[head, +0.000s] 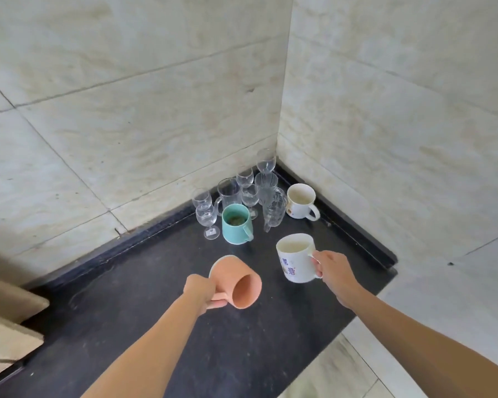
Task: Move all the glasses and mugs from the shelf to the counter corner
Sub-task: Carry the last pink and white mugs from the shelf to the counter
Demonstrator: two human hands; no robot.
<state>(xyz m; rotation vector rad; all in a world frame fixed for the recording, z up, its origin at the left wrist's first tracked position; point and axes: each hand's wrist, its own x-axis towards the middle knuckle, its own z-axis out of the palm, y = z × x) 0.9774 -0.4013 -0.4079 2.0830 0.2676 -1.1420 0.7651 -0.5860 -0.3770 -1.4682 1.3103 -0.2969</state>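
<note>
**Two mugs held over the dark table, corner cluster ahead**

Dark table (156,326) bounded by tiled walls (127,110) behind and to the right, meeting in a corner; raised black lip along both walls. Front right edge cut off over pale floor tiles (342,369). Broad bare stretch of table below and left of both hands; corner itself crowded.

Left hand (200,291), fingers closed round the handle of a peach mug (242,285), tilted hard so its base faces the camera; inside not visible. Right hand (332,272), fingers closed on the handle of a white printed mug (295,261), near upright, empty, above the table just short of the cluster.

In the corner: clear stemmed glasses (207,216) and glass mugs packed close, some touching, all seemingly empty. Teal mug (236,224) in front, brownish residue at its bottom. Second white mug (299,201) beside the right wall, empty, stained inside.
</note>
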